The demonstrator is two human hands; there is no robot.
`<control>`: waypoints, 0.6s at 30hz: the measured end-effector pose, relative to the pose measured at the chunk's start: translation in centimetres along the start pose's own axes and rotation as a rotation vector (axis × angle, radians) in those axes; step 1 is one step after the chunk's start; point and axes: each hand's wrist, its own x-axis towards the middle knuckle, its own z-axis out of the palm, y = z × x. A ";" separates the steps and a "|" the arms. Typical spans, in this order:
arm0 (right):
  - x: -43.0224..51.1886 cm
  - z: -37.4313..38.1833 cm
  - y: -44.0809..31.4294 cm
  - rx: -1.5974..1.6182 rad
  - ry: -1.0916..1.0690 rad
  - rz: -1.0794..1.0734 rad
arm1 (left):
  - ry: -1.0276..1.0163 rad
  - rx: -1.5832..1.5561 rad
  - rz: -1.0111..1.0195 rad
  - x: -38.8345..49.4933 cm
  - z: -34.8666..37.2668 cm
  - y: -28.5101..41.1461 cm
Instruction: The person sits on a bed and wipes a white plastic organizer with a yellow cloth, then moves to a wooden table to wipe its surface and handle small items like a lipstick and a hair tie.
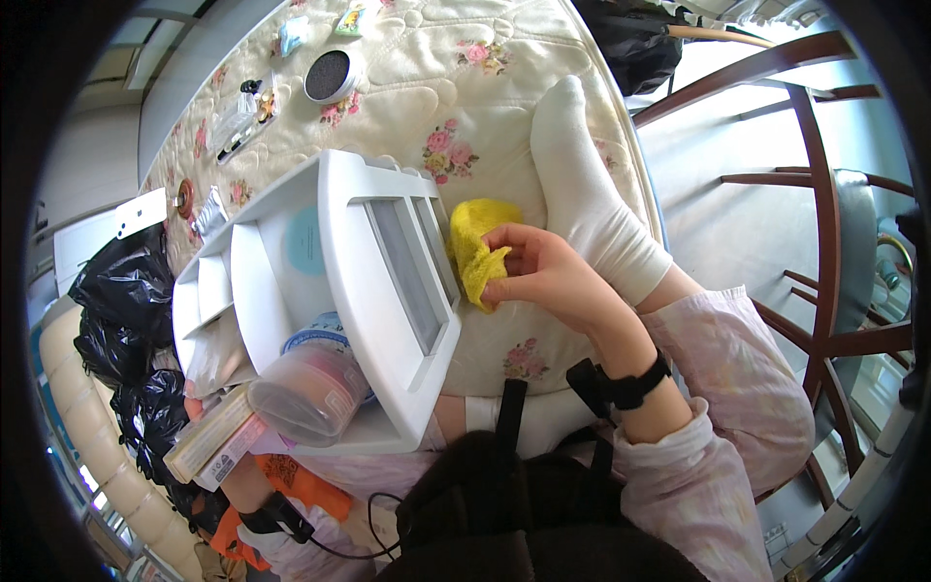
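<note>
A yellow cloth [476, 254] is pinched between the thumb and fingers of my right hand [534, 269], beside the drawered front of a white plastic organizer [389, 291]. The organizer lies tilted on the floral mattress pad. Inside its upper compartments are a clear plastic jar [309, 396], a blue patterned item [320, 331], small boxes [211, 436] and a clear bag [218, 356]. My left hand [195, 409] is at the organizer's far left side, mostly hidden behind the boxes; only a little of it shows, so its grip cannot be made out.
On the floral mattress [407, 94] lie a round tin with a black sponge [331, 76], a clear case with small items [247, 116] and small packets [293, 35]. Black plastic bags [124, 291] and a white phone [141, 213] are at the left; a wooden chair [818, 218] stands right.
</note>
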 end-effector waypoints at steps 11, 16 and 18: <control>0.1 5.5 -4.5 -0.772 -0.022 -0.045 | -0.065 0.032 0.010 -0.1 -1.8 -0.5; 0.0 4.7 -3.3 -0.656 -0.028 -0.083 | 0.388 0.117 0.108 0.0 0.6 -1.5; -0.4 3.4 -2.2 -0.434 0.025 -0.111 | 0.248 0.011 0.071 0.7 1.6 -1.6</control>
